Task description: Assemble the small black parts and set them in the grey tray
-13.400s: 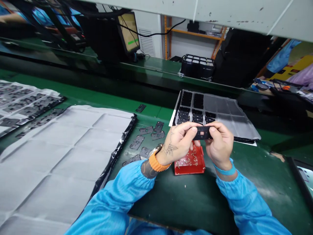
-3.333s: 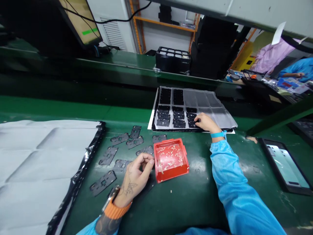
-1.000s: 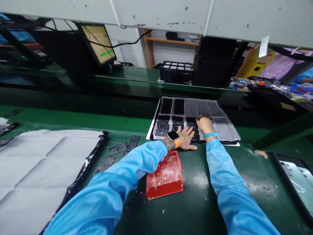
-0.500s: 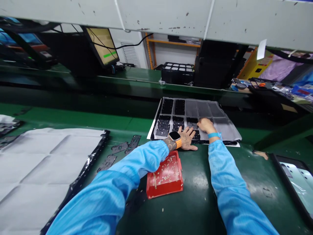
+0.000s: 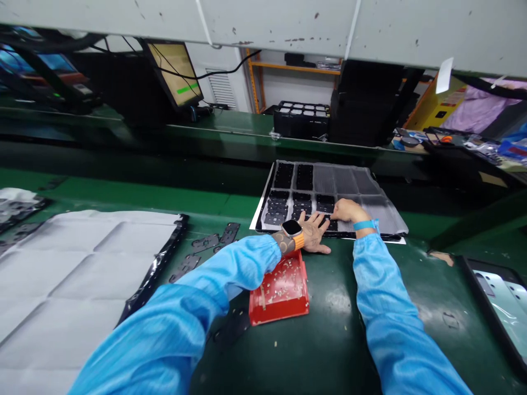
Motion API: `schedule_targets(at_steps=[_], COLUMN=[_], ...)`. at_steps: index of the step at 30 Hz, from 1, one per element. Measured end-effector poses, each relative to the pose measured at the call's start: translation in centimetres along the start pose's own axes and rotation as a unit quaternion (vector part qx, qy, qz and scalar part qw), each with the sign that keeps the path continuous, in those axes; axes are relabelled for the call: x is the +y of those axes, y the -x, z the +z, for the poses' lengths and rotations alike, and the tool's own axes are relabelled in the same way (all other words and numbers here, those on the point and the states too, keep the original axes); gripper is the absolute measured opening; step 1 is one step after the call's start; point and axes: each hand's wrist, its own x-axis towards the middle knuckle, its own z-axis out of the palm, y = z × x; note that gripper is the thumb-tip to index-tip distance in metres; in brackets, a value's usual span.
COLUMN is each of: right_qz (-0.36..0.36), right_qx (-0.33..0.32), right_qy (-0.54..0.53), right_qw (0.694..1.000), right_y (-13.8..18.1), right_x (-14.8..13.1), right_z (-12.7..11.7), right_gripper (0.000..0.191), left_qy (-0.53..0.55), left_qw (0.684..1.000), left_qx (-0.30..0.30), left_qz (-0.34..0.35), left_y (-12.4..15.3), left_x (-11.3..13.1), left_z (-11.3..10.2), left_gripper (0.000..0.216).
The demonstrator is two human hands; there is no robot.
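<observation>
My left hand (image 5: pixel 314 232) lies open with its fingers spread over the front edge of a compartment tray (image 5: pixel 370 192). Thin black perforated plates (image 5: pixel 276 207) fill several of the tray's left and middle compartments, while grey liner shows in those on the right. My right hand (image 5: pixel 346 211) is closed, fingertips pinched together at a front compartment beside the left fingers. What they pinch, if anything, is too small to make out. Under my left wrist stands a red bin (image 5: pixel 284 302) with many tiny pale pieces in it.
A larger tray with a white liner (image 5: pixel 82 274) lies at left. Loose black plates (image 5: pixel 206 241) are scattered between it and my left sleeve. At right is a black tray of pale green panels (image 5: pixel 500 307). A grey beam (image 5: pixel 267 24) crosses overhead.
My right hand has shifted slightly toward the front of the tray, near the left fingertips. The left hand stays spread in place. The whole view has tilted slightly.
</observation>
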Motion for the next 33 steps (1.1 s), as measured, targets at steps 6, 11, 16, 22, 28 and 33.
schedule_targets(at_steps=[6, 11, 16, 22, 28, 33], right_qz=[-0.017, -0.012, 0.000, -0.018, -0.026, -0.029], right_qx=[-0.009, 0.020, 0.044, -0.015, -0.082, -0.074], right_qy=[-0.020, -0.027, -0.010, 0.023, 0.065, 0.080], right_qw=[1.000, 0.999, 0.999, 0.999, 0.994, 0.994], right_y=[0.5, 0.1, -0.3, 1.4, 3.1, 3.2], right_x=[0.7, 1.4, 1.1, 0.3, -1.6, -1.5], right_z=[0.0, 0.4, 0.4, -0.7, -0.9, -1.1], right_gripper=[0.035, 0.036, 0.035, 0.031, 0.031, 0.032], left_qy=[-0.007, -0.009, -0.008, -0.004, 0.006, 0.016], left_qw=[1.000, 0.999, 0.999, 0.999, 0.999, 0.998], left_qx=[0.018, 0.023, 0.021, 0.006, -0.003, 0.010], left_qz=[-0.019, -0.031, -0.049, -0.039, -0.043, -0.059], left_y=[0.0, -0.2, -0.4, 0.9, 1.2, 0.9], left_x=[0.5, 0.7, 0.8, 0.8, 0.8, 1.0], left_z=[0.2, 0.3, 0.2, -0.5, -0.4, -0.4], left_gripper=[0.104, 0.102, 0.098, 0.103, 0.103, 0.102])
